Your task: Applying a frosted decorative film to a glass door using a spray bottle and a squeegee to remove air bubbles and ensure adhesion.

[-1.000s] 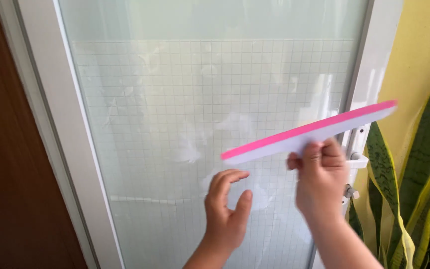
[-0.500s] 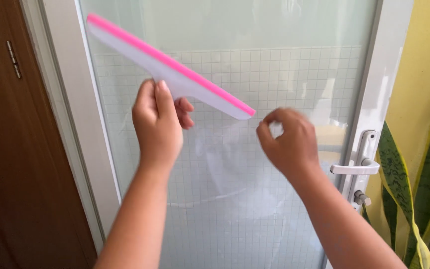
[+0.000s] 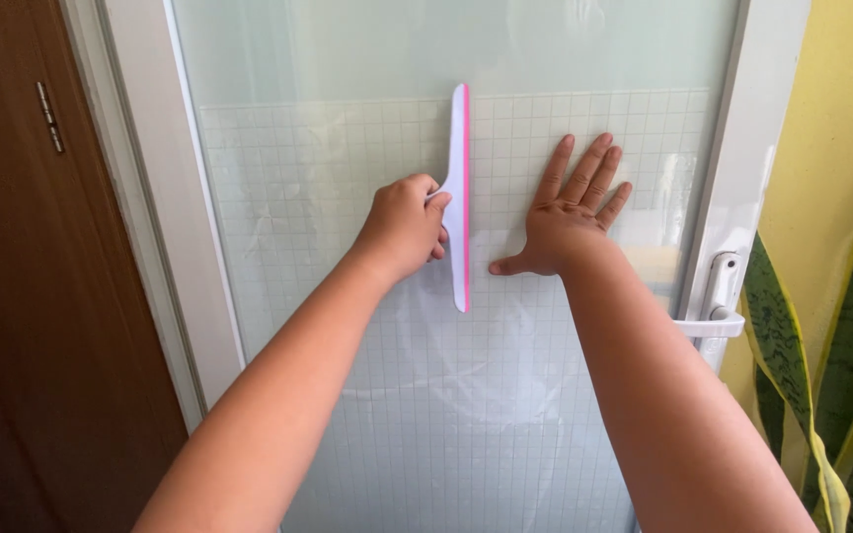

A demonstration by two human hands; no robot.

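A brown wooden door point(image 3: 22, 296) with a metal hinge point(image 3: 48, 116) fills the left of the view, and next to it stands a white-framed glass door point(image 3: 150, 197) whose pane carries a frosted film point(image 3: 348, 178) printed with a fine grid; the top strip of the pane looks bare of that grid. The left hand point(image 3: 402, 227) is closed around the stub handle of a white squeegee point(image 3: 459, 188) with a pink edge, held upright with its blade against the film, near the middle of the pane. Below the blade the film looks cloudy and uneven, with pale wavy patches that could be trapped liquid or air, though I cannot tell which. Just right of the blade the right hand point(image 3: 570, 217) holds nothing: it lies flat and wide open on the film, fingers spread upward and thumb pointing towards the squeegee. Further right are the white lever handle point(image 3: 713, 306) of the door, a yellow wall point(image 3: 841, 128) and the striped green leaves of a plant point(image 3: 841, 395). The risks I see: a tilted blade would leave streaks or push a crease into the film; pressing hard with the flat palm may drag the film off line with the frame; a stroke running right would meet the thumb; and the cloudy patches below may stay as bubbles if they are passed over.
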